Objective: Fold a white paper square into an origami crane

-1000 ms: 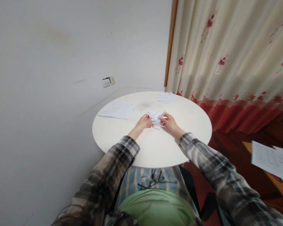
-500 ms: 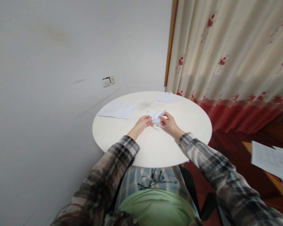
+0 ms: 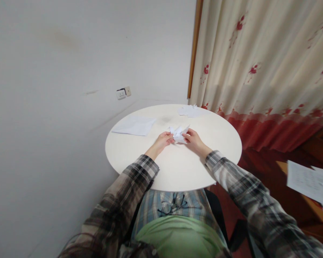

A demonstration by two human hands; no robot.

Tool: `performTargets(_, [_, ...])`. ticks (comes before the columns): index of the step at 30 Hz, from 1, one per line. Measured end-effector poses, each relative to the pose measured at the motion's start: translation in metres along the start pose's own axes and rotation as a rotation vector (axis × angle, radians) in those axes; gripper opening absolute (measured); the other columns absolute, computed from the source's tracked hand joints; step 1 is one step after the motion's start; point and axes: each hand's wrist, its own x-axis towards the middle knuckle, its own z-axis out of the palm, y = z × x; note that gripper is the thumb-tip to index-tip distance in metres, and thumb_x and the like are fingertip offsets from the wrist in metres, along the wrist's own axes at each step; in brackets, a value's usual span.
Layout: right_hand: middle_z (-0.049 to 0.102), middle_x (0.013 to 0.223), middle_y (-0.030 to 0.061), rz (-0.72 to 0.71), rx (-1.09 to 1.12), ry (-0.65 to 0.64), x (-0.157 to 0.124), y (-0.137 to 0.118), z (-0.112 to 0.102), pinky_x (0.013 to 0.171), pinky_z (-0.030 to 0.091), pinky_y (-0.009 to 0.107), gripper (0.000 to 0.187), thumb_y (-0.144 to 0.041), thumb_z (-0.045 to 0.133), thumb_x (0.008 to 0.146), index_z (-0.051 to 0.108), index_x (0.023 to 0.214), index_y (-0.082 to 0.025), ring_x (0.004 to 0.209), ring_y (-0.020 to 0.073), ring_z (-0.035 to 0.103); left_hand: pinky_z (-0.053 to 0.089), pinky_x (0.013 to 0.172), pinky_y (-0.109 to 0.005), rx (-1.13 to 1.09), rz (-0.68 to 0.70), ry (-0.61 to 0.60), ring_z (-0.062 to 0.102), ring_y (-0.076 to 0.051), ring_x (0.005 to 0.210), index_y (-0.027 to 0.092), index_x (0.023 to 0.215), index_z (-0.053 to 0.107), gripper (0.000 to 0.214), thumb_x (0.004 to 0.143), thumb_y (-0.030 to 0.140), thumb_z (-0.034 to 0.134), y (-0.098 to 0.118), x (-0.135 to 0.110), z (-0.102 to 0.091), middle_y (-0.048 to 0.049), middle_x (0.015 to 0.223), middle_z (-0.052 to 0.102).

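A small piece of folded white paper (image 3: 179,135), with several pointed flaps, is held just over the middle of the round white table (image 3: 174,168). My left hand (image 3: 164,140) pinches its left side between thumb and fingers. On the other side, my right hand (image 3: 193,139) grips the right flap, fingers closed on the paper's edge. Both forearms reach in over the near part of the table. The fingers partly cover the paper, so its exact folded shape cannot be made out.
Flat white sheets (image 3: 134,125) lie at the table's left. Torn or crumpled paper (image 3: 192,110) is at the far edge. A wall with a socket (image 3: 121,94) borders the left, a floral curtain (image 3: 247,71) the right. Printed papers (image 3: 309,181) rest on a wooden surface at lower right.
The folded paper has tilted slightly between my fingers, its lower right flap showing broader now. Both hands stay in almost the same place and keep their hold.
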Motion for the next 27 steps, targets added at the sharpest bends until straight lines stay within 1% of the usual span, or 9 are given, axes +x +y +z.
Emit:
performTargets(5, [0.056, 0.072, -0.0001, -0.012, 0.041, 0.019, -0.0007, -0.0032, 0.0011, 0.051, 0.042, 0.022, 0.028, -0.035, 0.066, 0.056, 0.052, 0.073, -0.017, 0.057, 0.0092, 0.049, 0.046, 0.070, -0.022, -0.059, 0.057, -0.007, 0.055, -0.006, 0.061, 0.014, 0.070, 0.049, 0.015, 0.067, 0.008, 0.062, 0.0007, -0.0007, 0.0002, 0.0012, 0.068, 0.058])
performTargets(11, [0.056, 0.072, -0.0005, -0.021, 0.039, 0.033, -0.0011, -0.0047, 0.0008, 0.056, 0.043, 0.023, 0.024, -0.031, 0.065, 0.057, 0.053, 0.071, -0.017, 0.060, 0.0094, 0.050, 0.045, 0.066, -0.019, -0.088, 0.079, -0.024, 0.055, -0.006, 0.060, 0.013, 0.071, 0.049, 0.013, 0.067, 0.006, 0.060, -0.0002, 0.0001, -0.0001, 0.0016, 0.066, 0.058])
performTargets(15, [0.057, 0.074, -0.0005, -0.037, 0.043, 0.042, -0.0001, -0.0037, 0.0012, 0.056, 0.045, 0.024, 0.025, -0.031, 0.066, 0.056, 0.054, 0.072, -0.017, 0.059, 0.0097, 0.051, 0.045, 0.061, -0.016, -0.112, 0.075, -0.025, 0.054, -0.005, 0.059, 0.013, 0.070, 0.050, 0.012, 0.068, 0.006, 0.060, -0.0027, 0.0029, -0.0023, 0.0015, 0.065, 0.057])
performTargets(20, [0.060, 0.080, 0.0002, -0.033, 0.086, -0.014, -0.0012, -0.0042, 0.0026, 0.058, 0.049, 0.027, 0.028, -0.035, 0.067, 0.057, 0.053, 0.075, -0.018, 0.059, 0.0100, 0.055, 0.043, 0.057, -0.015, -0.132, 0.070, -0.017, 0.052, -0.004, 0.057, 0.013, 0.070, 0.051, 0.012, 0.068, 0.006, 0.062, -0.0038, 0.0060, -0.0047, 0.0025, 0.062, 0.054])
performTargets(24, [0.060, 0.081, -0.0003, -0.056, 0.098, -0.016, -0.0021, -0.0058, 0.0033, 0.059, 0.050, 0.028, 0.030, -0.036, 0.069, 0.056, 0.054, 0.076, -0.019, 0.057, 0.0089, 0.055, 0.042, 0.057, -0.015, -0.145, 0.049, -0.012, 0.051, -0.004, 0.056, 0.012, 0.070, 0.052, 0.012, 0.068, 0.004, 0.060, -0.0029, 0.0067, -0.0041, 0.0021, 0.064, 0.054])
performTargets(27, [0.060, 0.076, -0.0013, -0.061, 0.087, -0.015, -0.0020, -0.0058, 0.0030, 0.059, 0.050, 0.028, 0.031, -0.038, 0.070, 0.056, 0.052, 0.072, -0.019, 0.057, 0.0091, 0.055, 0.042, 0.059, -0.015, -0.138, 0.041, -0.011, 0.051, -0.004, 0.057, 0.012, 0.070, 0.052, 0.011, 0.068, 0.005, 0.061, -0.0022, 0.0062, -0.0034, 0.0017, 0.065, 0.054])
